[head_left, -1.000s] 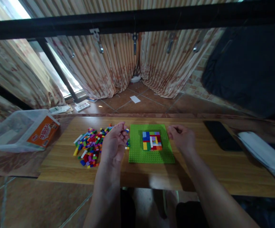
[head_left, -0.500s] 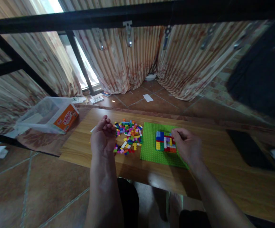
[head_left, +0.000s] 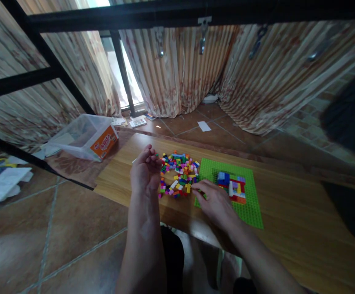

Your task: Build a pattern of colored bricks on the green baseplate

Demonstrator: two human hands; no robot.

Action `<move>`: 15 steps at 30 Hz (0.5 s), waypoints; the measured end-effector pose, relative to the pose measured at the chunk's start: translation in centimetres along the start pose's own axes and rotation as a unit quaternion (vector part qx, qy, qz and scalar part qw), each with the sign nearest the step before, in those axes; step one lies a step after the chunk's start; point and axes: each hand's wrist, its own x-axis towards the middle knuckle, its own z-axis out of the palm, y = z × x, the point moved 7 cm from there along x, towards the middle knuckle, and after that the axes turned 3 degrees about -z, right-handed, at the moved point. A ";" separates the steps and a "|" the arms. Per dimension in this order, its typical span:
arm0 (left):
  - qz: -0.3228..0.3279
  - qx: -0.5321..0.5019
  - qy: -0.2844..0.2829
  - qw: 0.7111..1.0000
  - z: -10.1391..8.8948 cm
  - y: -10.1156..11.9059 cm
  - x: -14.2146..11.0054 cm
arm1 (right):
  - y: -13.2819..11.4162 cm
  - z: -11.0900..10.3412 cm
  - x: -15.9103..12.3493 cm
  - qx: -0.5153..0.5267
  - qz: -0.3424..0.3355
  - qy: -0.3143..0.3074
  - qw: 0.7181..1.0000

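A green studded baseplate (head_left: 251, 210) lies on the wooden table, bearing a low structure of blue, red, white, yellow and orange toy bricks (head_left: 237, 192). To its left spreads a loose pile of small coloured bricks (head_left: 177, 163). My right hand (head_left: 214, 202) reaches across the plate's left part, its fingertips beside a yellow brick (head_left: 188, 188) at the pile's right edge. Thumb and forefinger look apart, with nothing visible between them. Palm up at the pile's left side, my left hand (head_left: 146, 169) has loosely curled fingers and nothing visible in it.
The wooden table (head_left: 290, 212) runs left to right, with a dark flat object (head_left: 347, 210) on its right part. A clear plastic bin (head_left: 82, 136) with an orange label stands beyond the left end. Black metal bars (head_left: 165, 18) cross overhead before the curtains.
My right hand has moved left from the brick structure to the edge of the loose pile. The left hand keeps its palm-up pose. The camera view has shifted left.
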 end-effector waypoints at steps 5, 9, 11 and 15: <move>-0.011 -0.001 0.008 1.000 -0.1 0.6 0.0 | -0.9 1.7 0.2 0.006 -0.007 -0.024 1.000; -0.027 0.005 0.007 1.000 0.1 0.6 0.0 | -2.2 2.6 0.6 0.030 -0.028 -0.017 0.999; -0.035 0.013 0.000 0.999 0.2 0.4 0.2 | -2.8 3.0 0.8 0.029 -0.041 -0.017 0.999; -0.034 0.025 -0.005 0.999 0.4 0.1 0.4 | -3.2 3.8 1.2 0.005 -0.053 -0.037 0.998</move>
